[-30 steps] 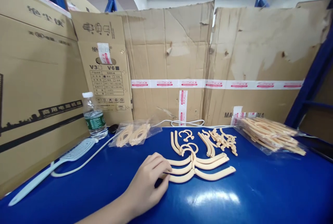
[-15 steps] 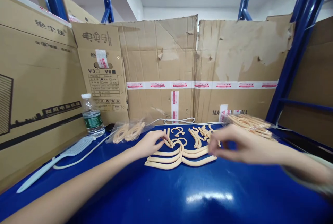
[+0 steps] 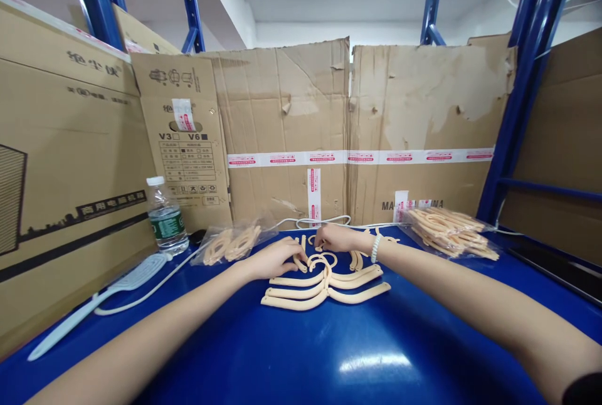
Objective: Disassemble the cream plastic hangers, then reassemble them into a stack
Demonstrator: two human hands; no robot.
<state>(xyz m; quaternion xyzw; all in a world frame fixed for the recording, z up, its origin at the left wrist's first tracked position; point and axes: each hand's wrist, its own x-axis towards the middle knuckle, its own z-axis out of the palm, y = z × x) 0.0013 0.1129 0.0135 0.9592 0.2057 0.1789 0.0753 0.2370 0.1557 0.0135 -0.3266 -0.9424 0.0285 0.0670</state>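
Note:
My left hand (image 3: 282, 259) is at the left of the pile, its fingers closed on a short beige hanger arm (image 3: 300, 264). My right hand (image 3: 335, 239) reaches across the loose pieces, fingers bent down and pinching at a small beige hanger hook (image 3: 318, 248), mostly covered by the fingertips. In front of both hands lies a stack of beige plastic hangers (image 3: 294, 293), their curved arms spread to either side and their hooks (image 3: 330, 259) pointing away from me. More loose hanger arms (image 3: 356, 261) lie below my right wrist, partly hidden by it.
Clear bags of beige hanger parts lie at left (image 3: 230, 243) and right (image 3: 449, 232). A water bottle (image 3: 168, 220) and a pale blue hairbrush (image 3: 101, 298) are at the left on the blue table (image 3: 301, 355). A white cable (image 3: 141, 303) runs behind. Cardboard sheets (image 3: 282, 110) wall the back.
My right hand has moved left and away from me, from the right ends of the stacked hangers to the loose hooks. My left hand has stayed nearly in place.

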